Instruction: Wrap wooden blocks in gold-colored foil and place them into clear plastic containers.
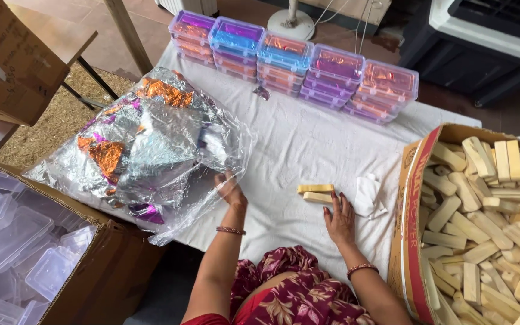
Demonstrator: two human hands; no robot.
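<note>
- Fingers of the right hand (pixel 339 218) are spread flat on the white cloth (pixel 296 144), tips just touching two pale yellow bars (pixel 316 192) lying side by side. Not gripping anything, more like pressing or steadying.
- Left hand (pixel 230 188) is up at the edge of a clear plastic bag (pixel 151 150) stuffed with shiny foil sheets in silver, orange and purple. Fingers curl in under the plastic, so I can't tell if they've pinched a sheet or are only feeling around.
- Just right of the bars sits a crumpled white scrap (pixel 368 195), paper or cloth, hard to say which.
- Further right, a cardboard box (pixel 407 241) is piled full of the same pale bars, loose and jumbled. That's a lot of stock sitting unwrapped.
- On the left, another carton (pixel 91 271) holds a heap of empty clear plastic cases (pixel 13 241).
- Along the far edge of the cloth there are five stacks of closed clear cases (pixel 296 60), each showing coloured foil inside: purple, blue, orange.
- So going by how things lie, I'd guess a decent batch is wrapped and boxed at the back, two bars are out on the cloth with no foil on them, and the full box plus the pile of empty cases says most of it isn't done.
</note>
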